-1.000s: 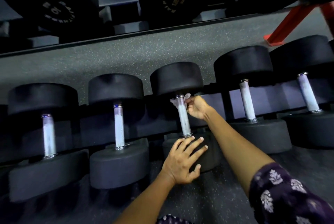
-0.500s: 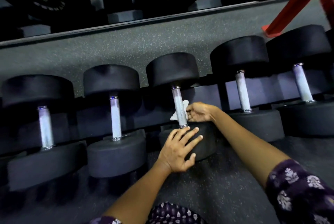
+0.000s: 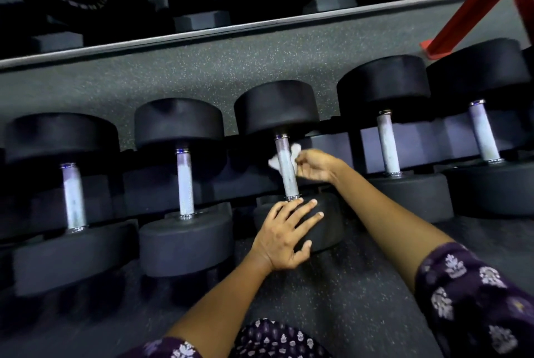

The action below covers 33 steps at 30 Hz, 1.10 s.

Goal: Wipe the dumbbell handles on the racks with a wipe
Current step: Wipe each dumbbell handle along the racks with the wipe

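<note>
Several black dumbbells lie in a row on a low rack, handles pointing toward me. My right hand (image 3: 315, 165) pinches a small white wipe (image 3: 276, 161) wrapped round the back of the middle dumbbell's pale metal handle (image 3: 286, 168), about halfway along it. My left hand (image 3: 284, 234) rests flat with spread fingers on that dumbbell's near black head (image 3: 329, 227). Part of the wipe is hidden behind the handle.
Neighbouring handles stand to the left (image 3: 185, 184) and right (image 3: 388, 145) of the one being wiped. Bigger dumbbells sit on an upper rack (image 3: 187, 36) at the top. A red metal leg (image 3: 462, 19) angles in at the upper right. Speckled rubber floor lies below.
My right hand slid the wipe down the handle from its top end toward the near head, then back up to the middle. My left hand stayed on the near head.
</note>
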Motion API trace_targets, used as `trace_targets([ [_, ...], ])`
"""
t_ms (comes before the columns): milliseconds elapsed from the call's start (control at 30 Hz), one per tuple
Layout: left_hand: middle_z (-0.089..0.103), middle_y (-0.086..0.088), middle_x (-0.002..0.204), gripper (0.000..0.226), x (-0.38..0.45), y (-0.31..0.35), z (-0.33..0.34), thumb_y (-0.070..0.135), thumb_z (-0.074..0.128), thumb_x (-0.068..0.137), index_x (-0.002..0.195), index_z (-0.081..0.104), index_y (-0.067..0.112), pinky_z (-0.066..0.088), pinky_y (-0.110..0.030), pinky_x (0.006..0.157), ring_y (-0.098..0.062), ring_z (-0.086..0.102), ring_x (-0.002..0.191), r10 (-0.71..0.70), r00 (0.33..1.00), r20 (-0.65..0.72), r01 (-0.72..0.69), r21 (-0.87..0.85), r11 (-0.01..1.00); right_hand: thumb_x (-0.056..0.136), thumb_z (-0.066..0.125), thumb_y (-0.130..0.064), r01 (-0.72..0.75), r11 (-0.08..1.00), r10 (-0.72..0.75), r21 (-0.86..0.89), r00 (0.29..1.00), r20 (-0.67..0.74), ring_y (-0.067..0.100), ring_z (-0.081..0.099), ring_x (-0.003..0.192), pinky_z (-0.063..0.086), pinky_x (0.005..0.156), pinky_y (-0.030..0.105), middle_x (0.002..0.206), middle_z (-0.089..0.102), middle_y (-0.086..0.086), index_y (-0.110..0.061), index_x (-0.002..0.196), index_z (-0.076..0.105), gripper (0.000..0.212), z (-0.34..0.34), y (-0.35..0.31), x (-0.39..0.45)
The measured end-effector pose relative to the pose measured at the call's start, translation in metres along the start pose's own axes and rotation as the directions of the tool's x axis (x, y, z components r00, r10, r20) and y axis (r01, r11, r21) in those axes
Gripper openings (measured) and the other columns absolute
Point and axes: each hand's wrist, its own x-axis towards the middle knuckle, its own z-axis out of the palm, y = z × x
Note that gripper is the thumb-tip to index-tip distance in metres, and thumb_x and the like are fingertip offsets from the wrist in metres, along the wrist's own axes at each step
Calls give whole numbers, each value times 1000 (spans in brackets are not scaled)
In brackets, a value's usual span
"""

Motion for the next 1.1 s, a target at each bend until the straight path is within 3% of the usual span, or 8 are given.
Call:
trace_targets([
  [167,52,-10,140,52,-1,0,1,37,43,85,133,50,17,33,-41,102,-28,47,124,-7,1000,5,7,-11,1000,87,45,13,171,968,-198,-182,970,-142,7,64,57,53,57,16,77,73,5,2,107,60,28,5,4,-6],
  [333,52,-10,141,53,-2,0,2,37,43,85,134,49,17,33,-41,102,-27,47,125,-14,1000,2,14,-21,1000,61,83,1,121,775,-451,-621,794,-409,2,51,50,46,48,9,54,59,-4,-8,63,68,17,5,27,-25],
  [533,53,-10,140,51,-2,-1,4,37,43,87,131,56,16,33,-42,102,-28,47,125,-1,1000,-2,1,-33,999,64,83,-11,189,516,-704,-836,650,-287,-8,46,51,33,48,9,71,69,18,5,74,72,21,27,-3,-9],
  [633,54,-10,139,52,-3,-2,4,37,43,86,128,61,14,34,-43,102,-28,47,125,4,1000,3,-4,-33,999,66,83,-19,-1,375,-660,-927,702,-268,8,49,63,36,51,20,65,64,17,4,68,69,27,21,23,-16],
  [733,55,-10,138,52,-3,-1,4,37,44,84,128,62,14,33,-43,101,-28,46,123,14,1000,-10,-15,-37,999,62,86,-24,-171,305,-488,-937,817,-308,8,49,66,30,41,12,56,54,4,2,73,70,32,22,24,-29],
  [833,56,-11,137,52,-2,-2,6,36,45,83,127,62,12,32,-42,102,-29,46,122,8,1000,-19,-10,-78,997,55,89,-28,-212,372,-481,-904,789,-383,6,49,59,35,44,12,54,48,-2,-5,60,59,38,29,14,-30],
  [1000,55,-11,137,55,-3,-1,-1,37,47,84,129,59,8,30,-41,105,-27,44,126,-6,1000,-10,5,-181,983,74,76,-34,-308,314,-379,-898,827,-416,17,59,86,44,69,25,90,65,8,-7,75,63,30,25,29,-43],
  [1100,56,-6,131,57,4,9,-17,34,56,81,128,54,4,34,-26,105,-15,50,118,-295,955,16,268,-471,840,75,72,-12,-215,492,-381,-844,818,-430,11,50,57,44,58,24,62,57,3,-13,59,54,24,18,28,-63],
])
